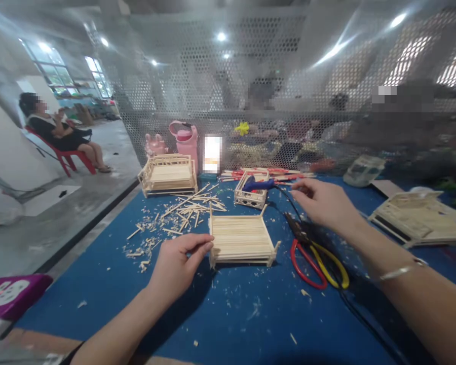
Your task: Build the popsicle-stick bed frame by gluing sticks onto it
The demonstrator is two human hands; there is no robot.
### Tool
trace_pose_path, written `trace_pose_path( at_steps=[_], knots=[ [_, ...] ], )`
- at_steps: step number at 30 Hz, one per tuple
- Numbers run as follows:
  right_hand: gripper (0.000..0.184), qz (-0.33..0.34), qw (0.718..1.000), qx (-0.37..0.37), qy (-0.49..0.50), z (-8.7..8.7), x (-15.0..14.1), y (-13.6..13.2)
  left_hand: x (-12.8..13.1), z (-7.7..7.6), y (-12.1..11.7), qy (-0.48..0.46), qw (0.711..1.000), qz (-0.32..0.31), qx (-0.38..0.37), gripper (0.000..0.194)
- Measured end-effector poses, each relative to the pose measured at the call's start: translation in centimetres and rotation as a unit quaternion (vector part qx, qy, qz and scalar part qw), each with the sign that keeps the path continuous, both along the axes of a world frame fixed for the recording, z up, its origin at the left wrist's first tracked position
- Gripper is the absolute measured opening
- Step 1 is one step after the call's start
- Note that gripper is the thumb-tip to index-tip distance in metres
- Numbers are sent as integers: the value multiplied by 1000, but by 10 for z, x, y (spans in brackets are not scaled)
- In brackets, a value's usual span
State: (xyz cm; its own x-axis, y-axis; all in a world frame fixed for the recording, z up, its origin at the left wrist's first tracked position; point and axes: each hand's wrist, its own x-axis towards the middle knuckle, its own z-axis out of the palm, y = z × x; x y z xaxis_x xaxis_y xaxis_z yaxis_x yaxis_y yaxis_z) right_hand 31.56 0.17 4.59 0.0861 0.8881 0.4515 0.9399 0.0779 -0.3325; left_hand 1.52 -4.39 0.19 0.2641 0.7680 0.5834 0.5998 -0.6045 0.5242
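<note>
My left hand point(182, 261) pinches the left edge of a miniature bed frame point(243, 235) built from pale wooden sticks, with short posts at its corners. The frame stands on the blue table. My right hand point(323, 203) is in the air to the right, its thumb and forefinger a little apart with nothing visible between them. Just left of it a blue glue gun point(259, 185) rests on a small stick-built holder point(251, 200), its black cable running under my right hand. Pliers point(311, 253) with one red and one yellow handle lie below that hand.
Loose sticks and shavings point(186, 210) litter the left of the blue table point(228, 314). Behind stand a stick-built bench point(169, 175), a pink bottle point(185, 142) and red-tipped sticks point(289, 176). Another stick model point(421, 218) and a clear jar point(363, 171) are right. A person point(61, 126) sits left.
</note>
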Motion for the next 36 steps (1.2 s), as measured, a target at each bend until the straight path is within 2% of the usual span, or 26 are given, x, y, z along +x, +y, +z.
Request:
trace_pose_path(
  at_steps=[4, 7, 12, 15, 20, 24, 30, 36],
  knots=[
    [31, 8, 996, -34, -80, 5, -6, 48, 0, -4, 1, -16, 1000, -11, 7, 15],
    [35, 26, 984, -101, -144, 4, -19, 72, 0, -7, 1, -22, 1000, -14, -1, 16],
    [30, 27, 943, -241, -230, 6, -45, 96, 0, -11, -2, -22, 999, -31, -9, 16],
    [29, 17, 923, -279, -265, 7, -53, 102, 1, -13, -4, -20, 999, -47, 1, 21],
    [35, 6, 918, -271, -289, 8, -53, 103, 2, -16, -3, -21, 998, -64, 9, 26],
    [38, 7, 932, -244, -267, 16, -44, 102, 4, -17, -2, -25, 998, -63, -9, 25],
    [47, -19, 957, -187, -222, 30, -22, 91, 6, -16, -3, -43, 996, -51, -64, 33],
    [42, 1, 958, -160, -239, 24, -23, 73, 6, -18, -2, -47, 995, -50, -70, 34]
  ],
)
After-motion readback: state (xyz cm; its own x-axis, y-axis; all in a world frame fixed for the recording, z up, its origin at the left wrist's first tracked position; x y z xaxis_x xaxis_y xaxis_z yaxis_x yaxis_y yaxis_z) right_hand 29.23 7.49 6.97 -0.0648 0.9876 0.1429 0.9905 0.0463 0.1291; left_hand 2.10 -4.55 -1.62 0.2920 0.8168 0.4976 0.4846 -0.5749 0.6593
